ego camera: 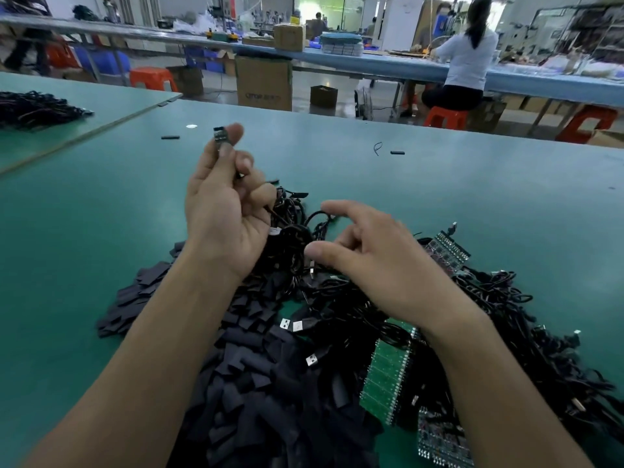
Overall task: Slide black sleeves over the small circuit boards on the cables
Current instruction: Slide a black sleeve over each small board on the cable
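Observation:
My left hand (224, 211) is raised over the green table and pinches a small circuit board (221, 136) between thumb and forefinger; its black cable hangs from the palm into the tangle of black cables (341, 298). To the right and lower, my right hand (381, 261) hovers above that tangle with loosely curled fingers and holds nothing. A heap of flat black sleeves (243, 373) lies under my left forearm, close to the table's near edge.
Green circuit board panels (388, 369) lie among the cables at the right. Two loose black sleeves (170, 137) (397, 152) lie further out on the green table (472, 197). Another cable pile (33, 109) sits far left. A seated person (467, 59) works at a bench behind.

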### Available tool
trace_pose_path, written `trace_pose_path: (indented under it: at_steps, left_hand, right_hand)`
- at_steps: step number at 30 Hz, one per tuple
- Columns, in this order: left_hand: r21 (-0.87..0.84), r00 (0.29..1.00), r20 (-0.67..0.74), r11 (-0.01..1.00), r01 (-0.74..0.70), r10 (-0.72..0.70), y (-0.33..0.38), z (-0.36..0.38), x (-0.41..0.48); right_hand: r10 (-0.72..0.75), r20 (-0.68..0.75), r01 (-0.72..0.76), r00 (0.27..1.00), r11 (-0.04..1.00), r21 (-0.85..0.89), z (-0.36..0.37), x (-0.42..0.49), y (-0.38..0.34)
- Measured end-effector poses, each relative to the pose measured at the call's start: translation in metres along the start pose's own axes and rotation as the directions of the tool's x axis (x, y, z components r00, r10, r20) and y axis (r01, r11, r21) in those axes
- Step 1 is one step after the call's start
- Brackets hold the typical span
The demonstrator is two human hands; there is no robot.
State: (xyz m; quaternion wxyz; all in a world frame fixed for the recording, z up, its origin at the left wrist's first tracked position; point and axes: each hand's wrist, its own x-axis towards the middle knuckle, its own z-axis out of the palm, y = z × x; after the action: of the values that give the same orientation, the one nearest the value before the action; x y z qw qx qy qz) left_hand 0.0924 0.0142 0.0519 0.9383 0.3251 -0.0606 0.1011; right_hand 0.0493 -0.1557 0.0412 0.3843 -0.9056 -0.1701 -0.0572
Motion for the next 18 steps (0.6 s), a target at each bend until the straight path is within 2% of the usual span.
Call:
trace_pose_path:
  at_steps: [2, 5, 9, 11, 14, 16, 18]
  left_hand:
    - [0.045, 0.995, -0.066, 0.996, -0.076, 0.079, 0.001, 0.000, 0.000]
    - [0.164, 0.962, -0.164, 0.968, -0.192, 0.218, 0.008, -0.004, 0.003]
    - [0.299, 0.903, -0.321, 0.935, -0.190, 0.286, 0.010, -0.011, 0.007]
    - [0.384, 0.901, -0.305, 0.906, -0.180, 0.308, 0.006, -0.012, 0.006]
    - [0.535, 0.914, -0.204, 0.822, -0.195, 0.350, 0.003, -0.013, 0.004]
    - [0.626, 0.923, -0.124, 0.751, -0.212, 0.364, 0.001, -0.012, 0.004]
    - [0.678, 0.933, -0.075, 0.704, -0.211, 0.351, -0.002, -0.010, 0.002]
  right_hand:
    - [0.020, 0.059, -0.026, 0.998, 0.994, 0.102, -0.007, -0.001, 0.005]
    - [0.029, 0.180, -0.054, 0.983, 0.989, 0.140, -0.009, -0.006, 0.009]
    - [0.127, 0.028, -0.128, 0.992, 0.990, 0.059, -0.008, -0.010, 0.016]
    - [0.156, -0.004, -0.156, 0.988, 0.982, -0.111, -0.008, -0.012, 0.012]
    - [0.243, 0.147, -0.182, 0.959, 0.923, -0.338, -0.011, -0.012, -0.005]
    - [0.258, 0.231, -0.133, 0.938, 0.884, -0.448, -0.012, -0.008, -0.018]
    - [0.214, 0.232, -0.074, 0.949, 0.866, -0.495, -0.008, -0.002, -0.030]
